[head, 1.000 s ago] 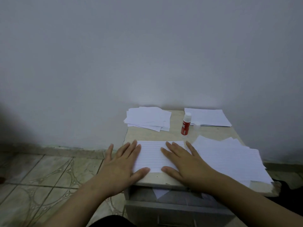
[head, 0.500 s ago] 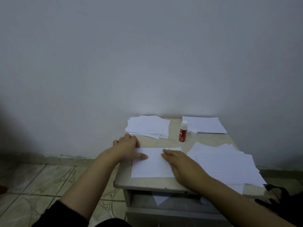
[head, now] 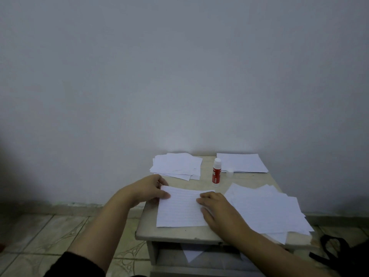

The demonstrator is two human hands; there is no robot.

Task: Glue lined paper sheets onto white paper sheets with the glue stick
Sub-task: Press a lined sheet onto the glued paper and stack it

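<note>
A small beige stone-patterned tabletop (head: 179, 233) is standing against a plain pale grey wall (head: 179, 66), with an open drawer gap (head: 199, 254) showing below its front edge and patterned beige floor tiles (head: 40, 232) spreading to the left under a greenish skirting line. A lined white paper sheet (head: 179, 208) is lying flat at the front middle of the top. The left hand (head: 146, 188) is gripping its far left corner, fingers curled behind the edge and the thumb lying across the sheet. The right hand (head: 219, 210) is pressing flat on the sheet's right side, fingers straight and close together. An upright red glue stick with a white top (head: 216, 172) is standing behind the sheet, apart from it, and its small clear cap (head: 230, 172) is sitting just beside a neat stack of white paper (head: 241, 162) at the back right. A loose pile of white sheets (head: 176, 165) is lying at the back left, and a fanned spread of lined sheets (head: 267, 210) is covering the right side, overhanging the edge. A black strap (head: 335, 254) is showing at the lower right.
</note>
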